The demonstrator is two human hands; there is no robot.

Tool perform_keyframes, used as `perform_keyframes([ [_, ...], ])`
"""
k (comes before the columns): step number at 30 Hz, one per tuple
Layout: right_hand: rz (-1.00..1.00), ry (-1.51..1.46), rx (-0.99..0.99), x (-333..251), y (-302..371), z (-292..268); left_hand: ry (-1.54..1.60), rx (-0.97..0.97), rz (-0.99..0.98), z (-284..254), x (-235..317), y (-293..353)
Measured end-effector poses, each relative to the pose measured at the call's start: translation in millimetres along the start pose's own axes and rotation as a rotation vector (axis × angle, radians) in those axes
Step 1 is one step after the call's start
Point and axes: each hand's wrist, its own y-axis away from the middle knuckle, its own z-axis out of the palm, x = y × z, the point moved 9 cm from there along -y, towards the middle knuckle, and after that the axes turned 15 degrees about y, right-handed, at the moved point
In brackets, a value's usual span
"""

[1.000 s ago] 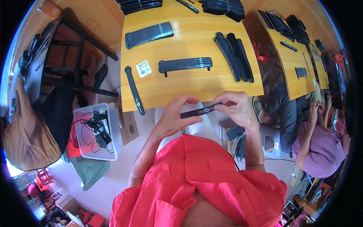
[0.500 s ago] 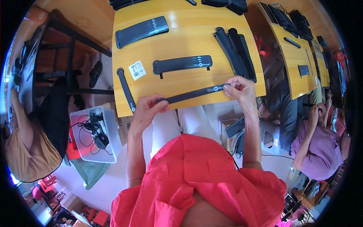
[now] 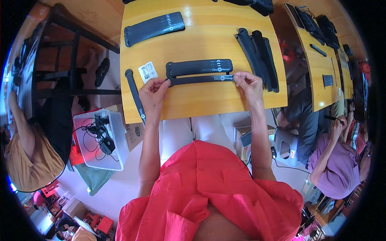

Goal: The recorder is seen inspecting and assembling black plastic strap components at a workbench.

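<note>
Stretched level between my two hands is a black strap (image 3: pixel 201 80) with pale printing near its right end. My left hand (image 3: pixel 153 93) pinches the left tip, and my right hand (image 3: pixel 248 83) pinches the right tip. Just beyond it, nearly touching its far edge, lies a row of overlapping black straps (image 3: pixel 199 68) on the yellow table (image 3: pixel 193 102). A single black strap (image 3: pixel 135 94) lies slanted left of my left hand. Near that hand is a white printed label (image 3: pixel 148 72).
A fanned set of black straps (image 3: pixel 155 29) lies at the far left of the table, and bundled straps (image 3: pixel 259 60) at the right. A clear plastic bin (image 3: pixel 120 138) with cables stands on the floor at left. Other people sit on both sides, a purple sleeve (image 3: pixel 333 160) at right.
Both hands have moved away from me with the strap, from the table's near edge up to the row of straps. The strap, tilted before, is now almost level.
</note>
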Motion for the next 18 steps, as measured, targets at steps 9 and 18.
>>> perform_keyframes([
  [9,-0.049,-0.037,0.064,13,-20,1,0.082,0.11,0.024,4,-5,-6],
  [18,-0.109,0.038,0.132,4,-18,-1,0.051,0.118,0.063,5,-9,-8],
])
